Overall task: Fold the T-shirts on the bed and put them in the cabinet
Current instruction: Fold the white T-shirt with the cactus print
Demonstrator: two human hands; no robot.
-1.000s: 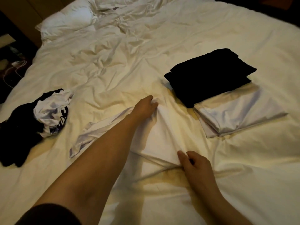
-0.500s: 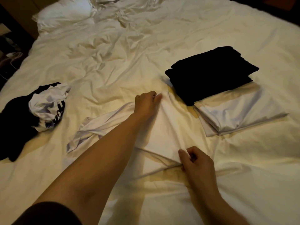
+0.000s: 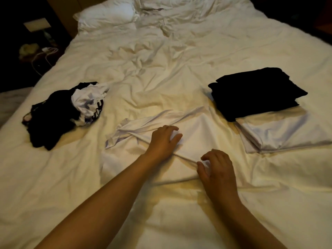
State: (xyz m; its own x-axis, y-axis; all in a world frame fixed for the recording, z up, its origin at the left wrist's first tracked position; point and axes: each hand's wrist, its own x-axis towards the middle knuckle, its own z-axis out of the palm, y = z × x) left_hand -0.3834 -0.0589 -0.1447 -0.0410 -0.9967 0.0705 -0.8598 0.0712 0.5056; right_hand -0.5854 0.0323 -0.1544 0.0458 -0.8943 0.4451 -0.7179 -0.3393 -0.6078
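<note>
A wide bed (image 3: pixel 179 69) with a rumpled white cover fills the view, a pillow (image 3: pixel 107 17) at its far end. On its right side lies a folded black T-shirt (image 3: pixel 255 92), overlapping the far edge of a folded white T-shirt (image 3: pixel 280 133). On the left side sits an unfolded heap of black and white shirts (image 3: pixel 62 112). Between them, near the person, a white T-shirt (image 3: pixel 194 130) lies partly spread, one side bunched toward the left. The left hand (image 3: pixel 164 141) rests on its middle, fingers loosely bent over the cloth. The right hand (image 3: pixel 217 168) hovers at the shirt's near edge, fingers curled; whether it pinches the fabric cannot be told.
</note>
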